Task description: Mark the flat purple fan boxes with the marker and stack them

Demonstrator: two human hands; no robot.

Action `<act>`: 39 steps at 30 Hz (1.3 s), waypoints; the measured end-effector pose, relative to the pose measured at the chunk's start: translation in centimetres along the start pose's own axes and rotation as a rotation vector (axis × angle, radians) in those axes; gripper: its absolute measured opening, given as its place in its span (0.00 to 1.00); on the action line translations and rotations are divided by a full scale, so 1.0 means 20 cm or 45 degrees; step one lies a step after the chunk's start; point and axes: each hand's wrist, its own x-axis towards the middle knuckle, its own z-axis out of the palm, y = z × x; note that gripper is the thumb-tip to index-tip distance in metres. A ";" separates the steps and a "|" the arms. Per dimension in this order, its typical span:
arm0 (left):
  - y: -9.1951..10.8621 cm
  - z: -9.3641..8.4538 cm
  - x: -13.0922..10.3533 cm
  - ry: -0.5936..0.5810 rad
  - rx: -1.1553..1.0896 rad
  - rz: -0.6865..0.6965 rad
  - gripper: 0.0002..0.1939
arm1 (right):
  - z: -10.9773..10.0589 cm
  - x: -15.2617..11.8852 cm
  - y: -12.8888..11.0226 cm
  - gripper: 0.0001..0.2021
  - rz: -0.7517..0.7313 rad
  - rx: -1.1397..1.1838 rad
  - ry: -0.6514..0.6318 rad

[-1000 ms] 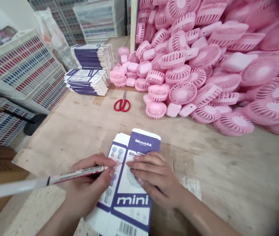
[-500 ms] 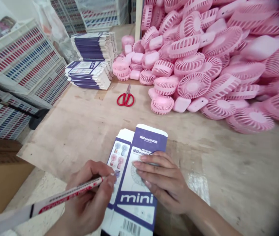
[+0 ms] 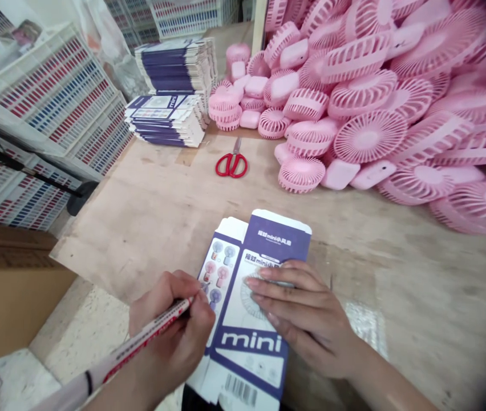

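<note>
A white marker pen (image 3: 153, 329) with red and black lettering is gripped in the closed fingers of my left hand (image 3: 172, 337). Its tip is at the left panel of a flat, folded carton (image 3: 243, 308), over the small printed fans; whether it touches the card I cannot tell. The carton is purple and white, marked "mini", and lies at the table's near edge. My right hand (image 3: 307, 314) rests flat on the carton's front panel, fingers stretched out, covering part of the printed fan.
Red-handled scissors (image 3: 231, 164) lie beyond the carton. Stacked flat cartons (image 3: 166, 123) stand at the back left of the wooden table (image 3: 140, 222). Pink mini fans (image 3: 371, 137) are heaped at the right. White crates (image 3: 50, 97) and a cardboard box (image 3: 16, 291) flank the left.
The view has shifted, so most things appear further right. On the left panel, the marker tip has moved slightly left among the printed purple fans. My right hand stays on the carton.
</note>
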 end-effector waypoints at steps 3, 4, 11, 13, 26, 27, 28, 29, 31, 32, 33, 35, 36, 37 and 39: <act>0.01 0.00 0.00 -0.039 0.143 0.054 0.05 | 0.01 0.00 0.00 0.12 0.017 0.009 0.000; 0.00 0.00 0.00 -0.064 0.202 0.077 0.05 | 0.01 -0.01 0.00 0.12 0.026 0.015 -0.003; 0.02 -0.05 0.03 -0.044 -0.006 -0.068 0.04 | 0.02 0.00 0.00 0.12 0.011 0.025 0.039; 0.03 -0.10 0.06 -0.185 -0.127 -0.282 0.07 | 0.01 0.00 -0.01 0.11 -0.002 0.001 0.053; 0.14 -0.15 0.01 -0.782 -0.362 -1.012 0.40 | -0.06 -0.04 -0.06 0.10 -0.173 -0.386 0.260; 0.16 -0.15 0.00 -0.767 -0.352 -1.035 0.40 | -0.08 -0.04 -0.07 0.10 -0.192 -0.401 0.267; 0.17 -0.15 0.00 -0.755 -0.348 -1.052 0.40 | -0.11 -0.04 -0.07 0.10 -0.208 -0.414 0.267; 0.18 -0.14 0.00 -0.748 -0.348 -1.063 0.40 | -0.13 -0.02 -0.07 0.10 -0.234 -0.428 0.265; 0.19 -0.12 -0.02 -0.752 -0.357 -1.079 0.41 | -0.19 0.02 -0.07 0.10 -0.302 -0.462 0.238; 0.19 -0.12 -0.03 -0.767 -0.361 -1.087 0.41 | -0.21 0.06 -0.06 0.10 -0.355 -0.475 0.209; 0.19 -0.11 -0.03 -0.787 -0.363 -1.091 0.40 | -0.22 0.09 -0.06 0.11 -0.407 -0.482 0.174; 0.18 -0.09 -0.03 -0.802 -0.365 -1.062 0.37 | -0.20 0.15 -0.04 0.11 -0.496 -0.462 0.131; 0.18 -0.07 -0.03 -0.771 -0.369 -0.999 0.33 | -0.18 0.17 -0.03 0.11 -0.510 -0.439 0.127; 0.16 -0.06 -0.02 -0.691 -0.362 -0.897 0.26 | -0.15 0.18 -0.02 0.10 -0.517 -0.410 0.125; 0.13 -0.04 0.01 -0.404 -0.278 -0.628 0.11 | -0.09 0.19 0.00 0.11 -0.486 -0.351 0.101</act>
